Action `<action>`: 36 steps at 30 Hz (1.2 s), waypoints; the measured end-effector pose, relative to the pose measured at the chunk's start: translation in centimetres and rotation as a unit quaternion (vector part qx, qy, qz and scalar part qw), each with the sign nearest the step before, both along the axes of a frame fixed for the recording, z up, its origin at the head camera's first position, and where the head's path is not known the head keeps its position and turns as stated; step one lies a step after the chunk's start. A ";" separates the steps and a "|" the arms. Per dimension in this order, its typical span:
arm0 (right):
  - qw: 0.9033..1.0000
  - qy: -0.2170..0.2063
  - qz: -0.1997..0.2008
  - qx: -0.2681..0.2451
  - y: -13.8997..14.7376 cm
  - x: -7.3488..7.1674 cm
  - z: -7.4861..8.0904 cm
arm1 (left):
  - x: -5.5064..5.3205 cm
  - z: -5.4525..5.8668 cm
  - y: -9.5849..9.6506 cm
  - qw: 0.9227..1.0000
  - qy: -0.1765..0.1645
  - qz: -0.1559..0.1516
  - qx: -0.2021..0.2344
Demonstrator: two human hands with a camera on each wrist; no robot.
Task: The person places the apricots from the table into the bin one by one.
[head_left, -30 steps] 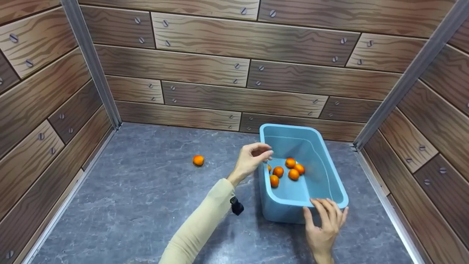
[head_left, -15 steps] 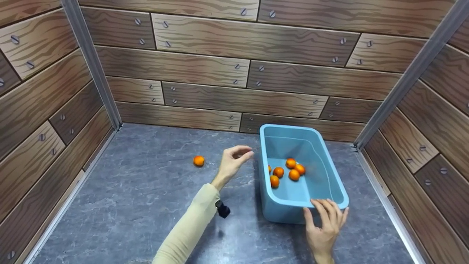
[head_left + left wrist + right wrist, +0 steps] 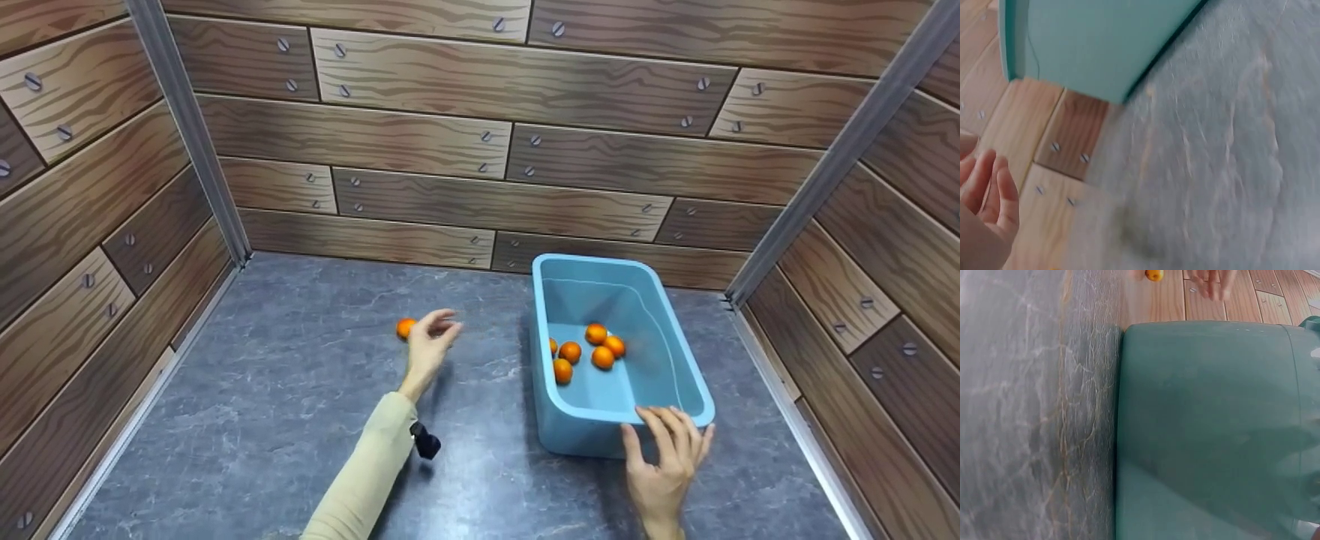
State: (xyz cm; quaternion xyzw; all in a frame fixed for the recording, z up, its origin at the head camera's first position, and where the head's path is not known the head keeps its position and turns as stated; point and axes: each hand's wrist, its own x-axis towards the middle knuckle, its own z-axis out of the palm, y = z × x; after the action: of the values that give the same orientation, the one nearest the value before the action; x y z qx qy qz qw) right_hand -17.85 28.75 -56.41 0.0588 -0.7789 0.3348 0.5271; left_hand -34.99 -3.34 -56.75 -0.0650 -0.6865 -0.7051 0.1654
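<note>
My left hand (image 3: 429,346) hovers over the floor left of the bin, its fingers bent loosely and nothing between them. Right behind it, partly covered by the fingers in the head view, lies a small orange mandarin (image 3: 404,328). In the left wrist view the same hand (image 3: 988,219) shows empty at the left edge. A blue plastic bin (image 3: 574,431) stands at the right, holding several mandarins (image 3: 602,358) on its bottom. My right hand (image 3: 664,472) rests at the bin's near right corner, fingertips on the rim and thumb against the outer wall.
Wood-patterned walls (image 3: 420,135) enclose the grey marbled floor (image 3: 247,420) at the back and both sides. Metal posts (image 3: 199,150) run up the back corners. The bin's far end is near the back wall. A black wrist camera (image 3: 426,441) sits on the left sleeve.
My left hand has moved left, from over the bin's left rim across the floor to beside the loose mandarin. The right hand and bin have stayed in place.
</note>
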 end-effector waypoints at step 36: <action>1.000 -0.010 0.003 0.003 0.0 0.1 0.0 | -3.7 -3.8 -4.8 0.942 -0.187 0.189 -0.206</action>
State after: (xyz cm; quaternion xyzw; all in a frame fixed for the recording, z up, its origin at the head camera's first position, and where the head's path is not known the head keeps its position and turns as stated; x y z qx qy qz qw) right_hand -17.71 28.76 -56.46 0.0595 -0.7850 0.3342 0.5181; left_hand -38.73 -8.19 -60.58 0.1662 -0.8352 -0.5032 0.1467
